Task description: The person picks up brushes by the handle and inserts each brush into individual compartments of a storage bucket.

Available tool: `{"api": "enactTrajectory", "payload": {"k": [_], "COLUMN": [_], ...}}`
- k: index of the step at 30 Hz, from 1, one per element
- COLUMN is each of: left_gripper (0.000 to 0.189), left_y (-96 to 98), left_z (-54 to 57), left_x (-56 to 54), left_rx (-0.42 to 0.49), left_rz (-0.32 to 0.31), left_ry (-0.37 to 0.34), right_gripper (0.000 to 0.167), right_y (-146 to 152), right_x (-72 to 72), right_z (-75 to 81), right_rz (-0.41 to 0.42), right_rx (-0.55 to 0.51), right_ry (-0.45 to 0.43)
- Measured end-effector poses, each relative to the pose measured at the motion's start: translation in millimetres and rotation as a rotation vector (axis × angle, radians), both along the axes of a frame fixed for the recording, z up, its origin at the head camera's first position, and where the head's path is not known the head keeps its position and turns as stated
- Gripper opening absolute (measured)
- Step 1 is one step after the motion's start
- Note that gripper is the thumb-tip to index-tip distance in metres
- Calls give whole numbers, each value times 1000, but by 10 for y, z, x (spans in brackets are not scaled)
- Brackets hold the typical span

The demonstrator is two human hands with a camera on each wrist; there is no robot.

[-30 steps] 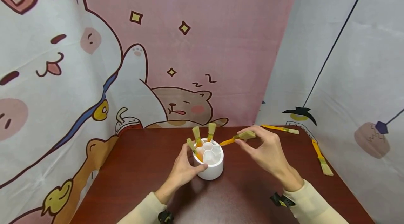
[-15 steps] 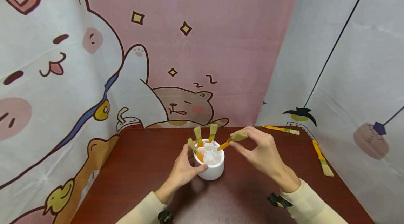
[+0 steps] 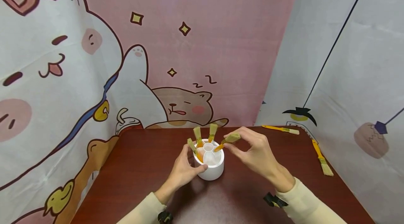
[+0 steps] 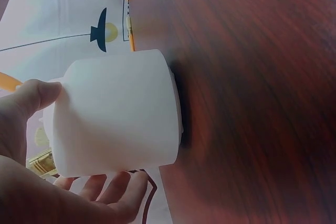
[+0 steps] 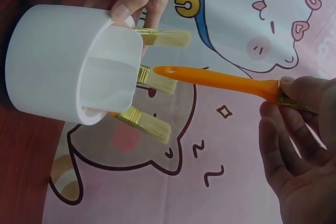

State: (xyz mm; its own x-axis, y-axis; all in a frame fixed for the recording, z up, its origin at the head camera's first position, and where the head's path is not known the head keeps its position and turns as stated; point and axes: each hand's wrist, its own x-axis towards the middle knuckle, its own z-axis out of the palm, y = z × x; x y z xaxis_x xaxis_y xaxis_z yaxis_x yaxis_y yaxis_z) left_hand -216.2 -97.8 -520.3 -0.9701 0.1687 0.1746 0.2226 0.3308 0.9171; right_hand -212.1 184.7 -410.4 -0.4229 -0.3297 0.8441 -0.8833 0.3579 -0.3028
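Observation:
A round white holder (image 3: 209, 172) with petal-like compartments stands on the table. My left hand (image 3: 183, 168) grips its left side, thumb at the front rim. Three paintbrushes stand bristles up in its left and back compartments, such as the back paintbrush (image 3: 213, 131). My right hand (image 3: 257, 150) pinches another paintbrush (image 5: 220, 80) by its metal band, the orange handle pointing at the holder. In the head view the handle tip overlaps the holder's right compartments; in the right wrist view it shows just above the rim. The left wrist view shows the holder's smooth wall (image 4: 115, 114).
Two more paintbrushes lie on the dark red table (image 3: 142, 168): one paintbrush (image 3: 281, 129) along the back right edge, another paintbrush (image 3: 322, 159) by the right edge. A printed cartoon cloth (image 3: 240, 59) hangs behind and beside the table.
My right hand has moved left with its paintbrush, bringing the handle tip from beside the holder to over its opening. The left hand and holder have stayed nearly still.

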Motion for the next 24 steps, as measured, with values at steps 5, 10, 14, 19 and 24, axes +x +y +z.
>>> {"api": "enactTrajectory", "payload": {"k": [5,10,14,19,24], "left_gripper": [95,95,95,95,96], "left_y": [1,-2,-6,-5,-5], "left_z": [-4,-8,-14,-19,-34], "left_x": [2,-9,-10,-9,-25], "left_rx": [-5,-16,-9,-11,-16], "left_rz": [6,6,2,0,-1], "left_ry": [-16,-27,-18,-10,-19], "right_gripper": [45,40,35,36,36], "right_y": [-36,-67,-90,-119,-148], "right_x": [-3,-6,-14,-22,-22], "right_z": [-4,-18,-33,-57,-70], "right_rz": [17,27,26,38,37], "right_rx": [0,7,20,25,35], "right_ry": [0,-48,-80,-98,-112]}}
